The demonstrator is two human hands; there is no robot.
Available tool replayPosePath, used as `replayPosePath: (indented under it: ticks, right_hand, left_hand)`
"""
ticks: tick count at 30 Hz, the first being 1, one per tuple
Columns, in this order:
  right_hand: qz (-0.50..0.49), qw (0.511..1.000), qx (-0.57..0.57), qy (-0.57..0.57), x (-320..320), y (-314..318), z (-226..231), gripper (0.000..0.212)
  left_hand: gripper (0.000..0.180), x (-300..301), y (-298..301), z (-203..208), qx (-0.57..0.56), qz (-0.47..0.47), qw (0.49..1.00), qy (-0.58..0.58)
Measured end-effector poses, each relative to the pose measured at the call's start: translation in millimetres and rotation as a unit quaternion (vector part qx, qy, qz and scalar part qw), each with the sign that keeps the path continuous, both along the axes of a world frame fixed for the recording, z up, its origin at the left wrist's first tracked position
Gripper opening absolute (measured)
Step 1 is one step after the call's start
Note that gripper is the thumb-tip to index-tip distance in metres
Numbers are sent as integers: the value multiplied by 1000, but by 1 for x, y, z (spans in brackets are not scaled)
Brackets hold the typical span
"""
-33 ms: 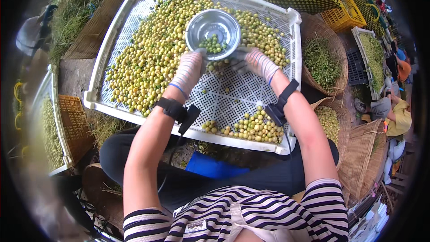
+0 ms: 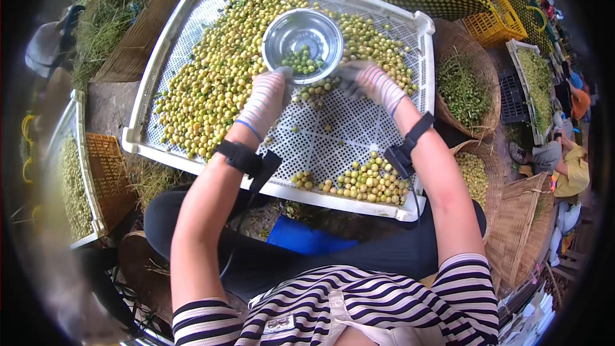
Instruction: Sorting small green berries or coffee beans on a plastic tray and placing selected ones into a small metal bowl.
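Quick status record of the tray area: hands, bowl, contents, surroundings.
left hand: gloved, at near-left rim of metal bowl; grip unclear
right hand: gloved, by bowl's near-right side; grip unclear
bowl: contains green fruits
white tray: bears bowl, loose yellow-green fruits
right of tray: woven basket of greenery

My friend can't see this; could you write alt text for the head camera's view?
A gloved left hand is at the near rim of a metal bowl of green fruits, the gloved right hand just beside it, over a white perforated tray spread with yellow-green fruits.
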State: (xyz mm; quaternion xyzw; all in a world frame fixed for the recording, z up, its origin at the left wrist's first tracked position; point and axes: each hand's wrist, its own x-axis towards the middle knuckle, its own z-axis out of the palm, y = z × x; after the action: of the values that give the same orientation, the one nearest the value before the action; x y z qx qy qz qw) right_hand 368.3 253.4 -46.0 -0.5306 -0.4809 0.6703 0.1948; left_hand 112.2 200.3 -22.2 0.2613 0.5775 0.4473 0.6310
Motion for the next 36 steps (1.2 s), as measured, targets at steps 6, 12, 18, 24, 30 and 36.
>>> replayPosePath:
  ticks: [6,12,18,24,30,36]
  right_hand:
    - [-40,741,407,-532,60,52,-21,69]
    - [75,761,429,-481,-2,85,-44,70]
    - [255,677,511,-464,-72,45,-21,63]
    - [367,625,534,-434,-64,-26,-6,59]
    - [345,632,539,-437,-17,-66,11,52]
    - [231,691,507,-461,16,-58,17,41]
  left_hand:
    - [33,-74,-60,95,25,-96,988,119]
    - [28,-115,-115,125,-55,-37,983,169]
    - [28,-134,-123,113,-46,-32,975,214]
    - [27,-118,-116,97,-63,-104,964,236]
    - [23,-100,-103,72,-77,-100,972,198]
    - [23,-65,-58,29,-26,-90,986,135]
